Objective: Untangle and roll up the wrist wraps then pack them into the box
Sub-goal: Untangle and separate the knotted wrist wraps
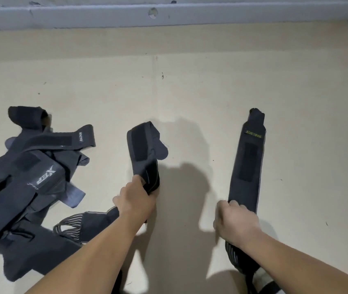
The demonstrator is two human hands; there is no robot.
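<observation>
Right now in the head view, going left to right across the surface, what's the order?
tangled pile of wraps → folded wrap, gripped at its near end by the left hand → XUEYING wrap, lying straight, near end gripped by the right hand.

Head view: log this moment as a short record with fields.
left hand: grips the near end of a folded black wrist wrap
right hand: grips the near end of the XUEYING wrist wrap, which is stretched out straight
tangled pile: several dark wraps, left of both hands
surface: beige board
box: not in view
</observation>
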